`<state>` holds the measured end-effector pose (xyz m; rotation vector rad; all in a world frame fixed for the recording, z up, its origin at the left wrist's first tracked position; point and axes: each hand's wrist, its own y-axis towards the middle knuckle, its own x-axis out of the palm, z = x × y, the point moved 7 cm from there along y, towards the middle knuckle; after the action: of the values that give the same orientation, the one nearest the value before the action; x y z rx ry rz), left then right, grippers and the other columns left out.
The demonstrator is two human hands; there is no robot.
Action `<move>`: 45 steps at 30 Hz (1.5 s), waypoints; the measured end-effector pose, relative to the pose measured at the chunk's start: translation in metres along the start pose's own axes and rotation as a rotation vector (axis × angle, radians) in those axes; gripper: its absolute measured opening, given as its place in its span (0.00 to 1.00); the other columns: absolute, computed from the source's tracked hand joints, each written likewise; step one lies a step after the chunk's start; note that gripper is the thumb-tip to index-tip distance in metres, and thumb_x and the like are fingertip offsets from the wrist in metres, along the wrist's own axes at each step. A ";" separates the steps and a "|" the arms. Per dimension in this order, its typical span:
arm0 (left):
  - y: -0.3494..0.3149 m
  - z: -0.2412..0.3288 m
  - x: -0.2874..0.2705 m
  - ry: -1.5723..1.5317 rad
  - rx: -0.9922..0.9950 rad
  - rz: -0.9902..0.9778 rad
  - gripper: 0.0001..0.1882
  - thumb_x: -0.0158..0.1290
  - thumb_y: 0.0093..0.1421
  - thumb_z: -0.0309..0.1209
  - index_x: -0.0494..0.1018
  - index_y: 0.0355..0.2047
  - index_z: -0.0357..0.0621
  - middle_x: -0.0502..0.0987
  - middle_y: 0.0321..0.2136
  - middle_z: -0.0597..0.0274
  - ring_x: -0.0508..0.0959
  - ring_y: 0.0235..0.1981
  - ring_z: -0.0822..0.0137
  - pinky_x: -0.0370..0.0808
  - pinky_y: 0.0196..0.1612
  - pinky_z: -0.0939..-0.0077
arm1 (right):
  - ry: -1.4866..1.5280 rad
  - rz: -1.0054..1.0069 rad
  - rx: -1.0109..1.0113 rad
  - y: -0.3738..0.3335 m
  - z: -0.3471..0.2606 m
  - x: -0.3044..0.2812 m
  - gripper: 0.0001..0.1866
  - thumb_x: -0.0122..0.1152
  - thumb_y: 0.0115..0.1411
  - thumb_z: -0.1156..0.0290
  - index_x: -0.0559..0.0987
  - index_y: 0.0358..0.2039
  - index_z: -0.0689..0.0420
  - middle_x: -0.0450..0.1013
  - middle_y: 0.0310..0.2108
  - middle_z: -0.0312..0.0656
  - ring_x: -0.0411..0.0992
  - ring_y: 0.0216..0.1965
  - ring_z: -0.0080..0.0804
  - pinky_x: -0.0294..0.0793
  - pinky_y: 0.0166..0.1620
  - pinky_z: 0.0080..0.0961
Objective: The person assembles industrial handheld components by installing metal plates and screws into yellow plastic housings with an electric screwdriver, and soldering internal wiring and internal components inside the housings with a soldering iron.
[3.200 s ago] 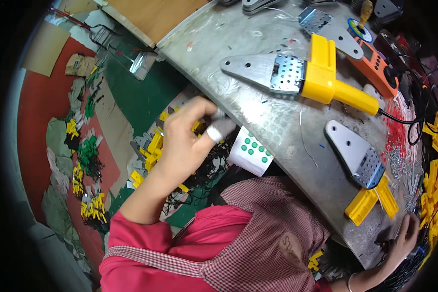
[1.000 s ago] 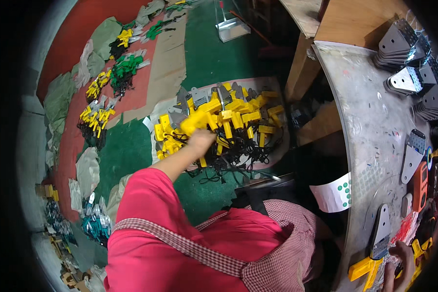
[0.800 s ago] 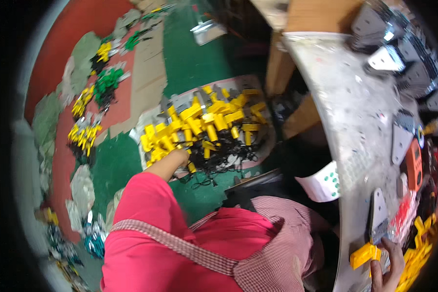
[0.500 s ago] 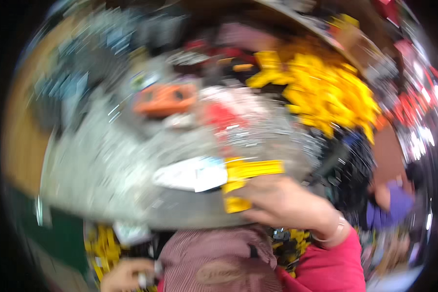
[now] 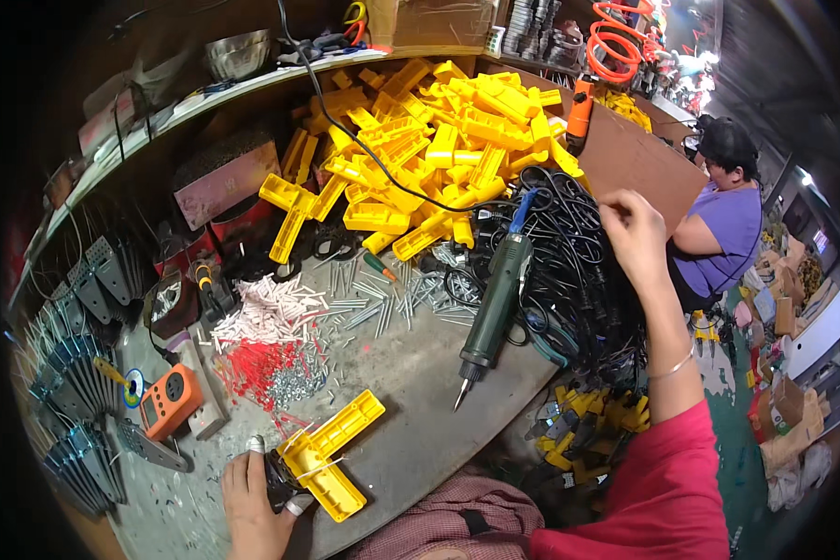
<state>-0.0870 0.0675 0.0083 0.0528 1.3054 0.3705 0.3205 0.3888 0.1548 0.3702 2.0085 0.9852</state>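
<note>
At the table's front, my left hand point(image 5: 255, 509), with white tape on two fingertips, grips a black part point(image 5: 278, 481). Against this part lies a T-shaped yellow plastic piece point(image 5: 324, 455), with a thin white strand across it. My right hand point(image 5: 639, 245) is raised at the right, beside a tangled bundle of black cables point(image 5: 583, 280). Its fingers are curled together, and whatever lies between them is too small to make out. Between the hands, a dark green electric screwdriver point(image 5: 497, 303) lies with its bit toward me.
Yellow plastic pieces point(image 5: 439, 140) are heaped at the back. White plugs point(image 5: 266, 313), red pieces point(image 5: 261, 373) and loose screws point(image 5: 373, 299) cover the middle. An orange meter point(image 5: 170, 401) stands left. A person in purple point(image 5: 723, 219) sits beyond a cardboard sheet point(image 5: 639, 163).
The view has swung toward the right and sharpened. My right hand has left the yellow piece and risen to the black cables. My left hand has come up onto the table beside the yellow piece.
</note>
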 end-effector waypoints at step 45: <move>-0.028 0.084 0.000 -0.135 0.174 -0.091 0.17 0.53 0.48 0.30 0.74 0.40 0.39 0.73 0.25 0.65 0.77 0.25 0.68 0.72 0.28 0.74 | 0.156 -0.206 -0.383 -0.108 -0.168 0.114 0.23 0.62 0.56 0.70 0.70 0.51 0.62 0.73 0.44 0.47 0.70 0.45 0.43 0.67 0.50 0.36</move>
<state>-0.0010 0.0548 0.0243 0.1617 1.1994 0.1723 0.1292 0.2992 0.0651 -0.1223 1.8919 1.2630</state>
